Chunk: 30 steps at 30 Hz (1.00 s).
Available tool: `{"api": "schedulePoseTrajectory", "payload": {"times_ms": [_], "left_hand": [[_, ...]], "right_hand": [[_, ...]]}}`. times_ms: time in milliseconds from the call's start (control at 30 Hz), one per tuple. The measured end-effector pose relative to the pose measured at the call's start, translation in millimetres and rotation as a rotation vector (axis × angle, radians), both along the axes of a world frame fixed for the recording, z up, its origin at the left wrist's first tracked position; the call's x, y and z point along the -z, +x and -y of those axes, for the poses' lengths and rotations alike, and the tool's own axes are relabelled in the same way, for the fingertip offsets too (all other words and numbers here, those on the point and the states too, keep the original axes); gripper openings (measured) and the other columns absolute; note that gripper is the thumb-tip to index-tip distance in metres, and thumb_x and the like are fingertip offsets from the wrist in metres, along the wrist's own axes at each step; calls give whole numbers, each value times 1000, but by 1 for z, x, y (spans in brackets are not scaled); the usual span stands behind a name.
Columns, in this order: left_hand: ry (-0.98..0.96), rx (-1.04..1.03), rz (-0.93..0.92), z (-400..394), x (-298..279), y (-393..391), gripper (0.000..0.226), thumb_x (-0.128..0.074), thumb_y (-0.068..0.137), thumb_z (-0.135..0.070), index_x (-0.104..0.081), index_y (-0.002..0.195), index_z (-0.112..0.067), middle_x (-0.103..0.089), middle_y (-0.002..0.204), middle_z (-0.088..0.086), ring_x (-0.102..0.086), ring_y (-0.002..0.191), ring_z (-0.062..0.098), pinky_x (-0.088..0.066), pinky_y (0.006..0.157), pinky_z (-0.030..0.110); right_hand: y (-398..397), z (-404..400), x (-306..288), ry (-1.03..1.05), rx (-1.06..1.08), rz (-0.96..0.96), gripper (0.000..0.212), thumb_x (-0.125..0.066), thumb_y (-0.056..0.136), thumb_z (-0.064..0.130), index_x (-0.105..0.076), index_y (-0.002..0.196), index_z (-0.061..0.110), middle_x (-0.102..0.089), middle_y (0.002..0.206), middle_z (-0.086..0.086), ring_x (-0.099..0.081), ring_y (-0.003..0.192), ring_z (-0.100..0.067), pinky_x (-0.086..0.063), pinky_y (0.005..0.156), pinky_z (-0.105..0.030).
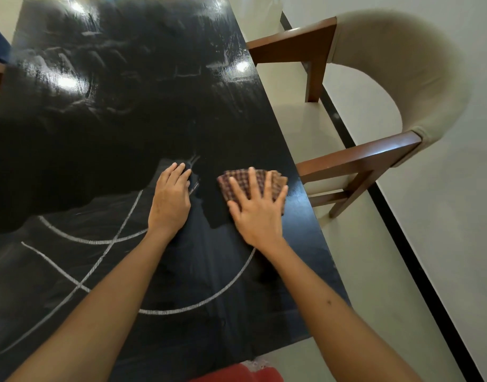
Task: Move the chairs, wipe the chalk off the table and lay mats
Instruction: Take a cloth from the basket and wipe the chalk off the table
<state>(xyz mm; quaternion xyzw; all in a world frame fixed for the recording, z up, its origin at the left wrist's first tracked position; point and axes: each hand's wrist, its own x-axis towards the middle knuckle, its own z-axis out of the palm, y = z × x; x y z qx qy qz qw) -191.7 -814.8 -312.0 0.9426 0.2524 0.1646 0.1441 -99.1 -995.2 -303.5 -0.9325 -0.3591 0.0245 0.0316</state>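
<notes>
On the far left edge of the black worktop (71, 128) I've got a sliver of blue cloth and a brown wooden piece poking into view, too cropped to name. Moving in, white chalk lines (99, 241) cross the near part of the worktop: two straight strokes meeting in a cross, and curved arcs sweeping toward my arms. The far part of the surface is glossy, with faint smeared chalk haze and bright light reflections. Now my left hand (170, 199), flat on the worktop, fingers straight and close together, holding nothing, resting right at the end of a chalk arc. Just beside it, my right hand (254, 213), fingers spread wide and pressing flat on a folded checked cloth (236, 180), brown and maroon, which lies on the worktop near its right edge; the cloth looks slightly blurred. Past the edge, a wooden armchair (374, 161) with a cream curved back and cream seat stands just beside the worktop on a pale floor with a black stripe (402, 216). At the bottom, red fabric (236, 374) shows at the near edge.
</notes>
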Motion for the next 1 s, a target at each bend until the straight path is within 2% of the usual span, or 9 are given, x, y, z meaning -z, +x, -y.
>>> {"api": "schedulePoseTrajectory", "payload": {"times_ms": [167,300,400,533,667,800,867,1000], "left_hand": [[6,3,-8,2,-3,0,33,-46,96,-7,-55,126,5,-54,134,20,-42,132,31,-32,113,42],[7,2,-19,3,-4,1,34,-44,97,-8,-54,127,5,-53,136,20,-41,133,31,-30,114,41],[7,-4,-19,3,-4,1,35,-44,98,-8,-54,129,3,-52,137,19,-40,134,30,-27,116,39],[11,-1,-19,3,-5,1,35,-43,98,-9,-53,130,3,-51,138,18,-40,135,29,-27,116,39],[27,5,-26,4,-5,1,36,-42,98,-10,-53,129,2,-52,137,18,-40,134,29,-28,115,39],[69,2,-51,4,-5,-1,35,-42,98,-11,-53,129,2,-52,137,18,-41,134,29,-27,115,39],[109,6,-74,5,-6,-1,35,-41,99,-11,-54,128,2,-52,136,18,-39,134,32,-27,115,41],[148,-51,-124,21,-9,-11,34,-40,99,-8,-53,129,2,-50,139,19,-32,138,37,-20,117,46]], "right_hand": [[37,52,-2,-13,233,-50,56,-18,98,57,-11,152,43,-2,163,-4,-1,147,-40,-10,115,-65],[31,50,-1,-18,294,-50,56,-19,100,54,-11,153,38,-2,163,-6,-3,147,-40,-11,117,-59],[20,39,-1,-3,255,-42,56,-21,100,52,-12,153,37,-3,163,-8,0,148,-39,-8,117,-59],[-19,17,-3,44,92,-44,56,-25,98,53,-18,152,38,-8,163,-7,-1,148,-37,-6,119,-56],[-78,-2,1,107,-104,-46,55,-32,97,50,-26,150,37,-18,161,-6,-11,147,-38,-13,116,-59],[-83,5,4,104,-176,-21,53,-32,98,50,-27,149,38,-18,161,-5,-14,147,-36,-15,115,-58],[-71,12,2,71,-170,-4,53,-31,97,52,-28,149,40,-19,161,-5,-15,147,-37,-13,114,-59],[-35,39,-1,13,20,-14,55,-24,97,55,-19,150,43,-11,163,-4,-3,148,-36,-4,117,-59]]}}
